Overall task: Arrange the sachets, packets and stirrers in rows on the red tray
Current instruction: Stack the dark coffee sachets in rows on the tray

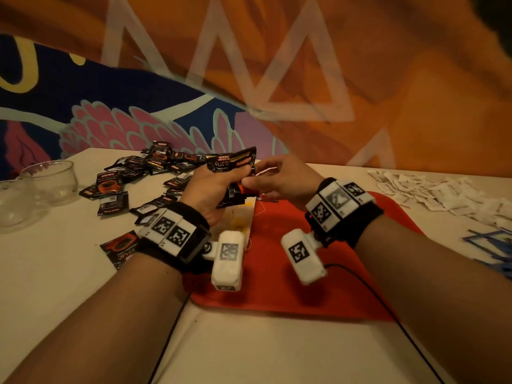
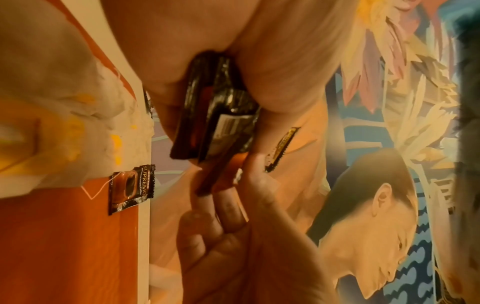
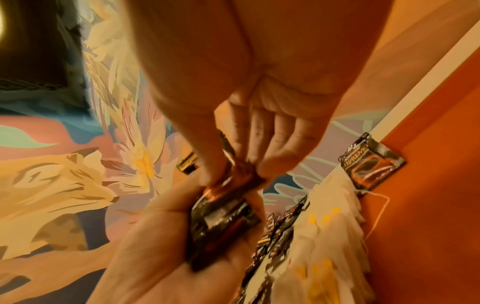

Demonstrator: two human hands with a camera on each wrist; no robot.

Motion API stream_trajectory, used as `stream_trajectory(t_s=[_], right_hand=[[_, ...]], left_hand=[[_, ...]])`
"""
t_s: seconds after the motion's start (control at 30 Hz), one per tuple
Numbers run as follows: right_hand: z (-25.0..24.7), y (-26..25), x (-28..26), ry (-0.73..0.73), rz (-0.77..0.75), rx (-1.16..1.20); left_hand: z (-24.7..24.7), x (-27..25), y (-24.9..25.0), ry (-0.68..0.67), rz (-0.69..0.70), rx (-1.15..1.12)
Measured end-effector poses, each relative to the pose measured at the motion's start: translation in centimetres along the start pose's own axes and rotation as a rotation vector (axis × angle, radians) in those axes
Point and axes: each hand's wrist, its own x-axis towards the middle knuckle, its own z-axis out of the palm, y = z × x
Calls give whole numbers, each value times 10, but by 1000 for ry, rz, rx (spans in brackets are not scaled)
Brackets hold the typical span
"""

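Left hand (image 1: 212, 189) grips a stack of glossy black coffee sachets (image 1: 235, 164); right hand (image 1: 279, 180) pinches one's orange-printed end.

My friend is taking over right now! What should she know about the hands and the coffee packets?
Left hand grips a small stack of black coffee packets above the far edge of the red tray.
Right hand pinches one packet at the stack's lower end, apparently pulling it out.
One packet already lies at the tray's far edge, beside a pile of white tea bags.
More black packets lie scattered on the table to the left; white sachets are heaped to the right.
Left: nearly all the rows. The blue items far right are too blurred to identify.
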Motion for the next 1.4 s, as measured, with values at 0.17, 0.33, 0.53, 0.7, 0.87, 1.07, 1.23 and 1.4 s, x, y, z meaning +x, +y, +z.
stream_trajectory(t_s=[0.17,0.33,0.53,0.7,0.87,1.07,1.23,1.4], right_hand=[[1,5,-2,123,-102,-182],[0,6,-7,140,-163,-279],[-2,6,-7,129,-144,-311],[-4,6,-7,98,-150,-345],[-8,6,1,64,-81,-366],[-57,21,24,224,133,-361],[-89,49,48,245,373,-570],[-86,67,61,246,493,-803]], left_hand=[[-1,-2,7,-6,17,-75],[-1,-1,7,54,10,-51],[0,-3,10,62,46,-57],[2,-3,9,64,47,-28],[-6,7,8,176,27,-112],[-14,14,6,222,-13,-135],[-12,14,4,174,-41,-155],[-14,16,4,159,-29,-177]])
